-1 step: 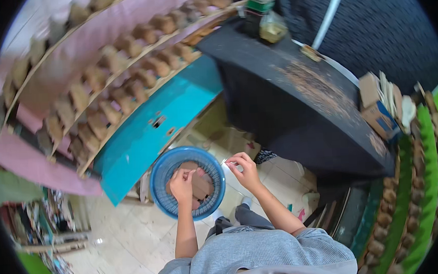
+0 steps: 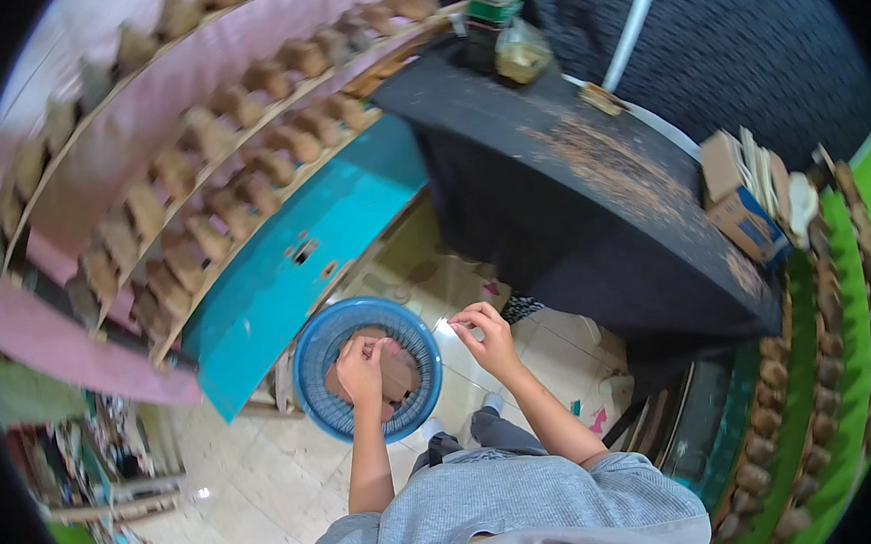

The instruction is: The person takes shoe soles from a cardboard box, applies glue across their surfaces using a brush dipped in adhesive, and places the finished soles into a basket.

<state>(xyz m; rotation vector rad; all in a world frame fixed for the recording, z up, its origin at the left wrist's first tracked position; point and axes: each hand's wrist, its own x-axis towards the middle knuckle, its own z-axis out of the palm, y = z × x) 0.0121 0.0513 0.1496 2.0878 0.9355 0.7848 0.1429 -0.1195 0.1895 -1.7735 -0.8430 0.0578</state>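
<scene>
The round blue plastic basket with slotted walls stands on the pale tiled floor just in front of the person's knees, beside the slanted teal panel of the shelving. Flat brown pieces, which look like wood or card, lie inside it. The left hand hangs over the middle of the basket with its fingers drawn together, apparently pinching the top edge of one brown piece; what exactly it grips is too small to tell. The right hand is held just to the right of the basket rim, thumb and forefinger pressed on a small pale strip, perhaps tape or paper. The step in hand looks like handling one piece from the basket while the strip is kept ready. Bringing the two together would need both hands to meet closely and the strip held flat. The black-draped table beyond is strewn with brown crumbs.
</scene>
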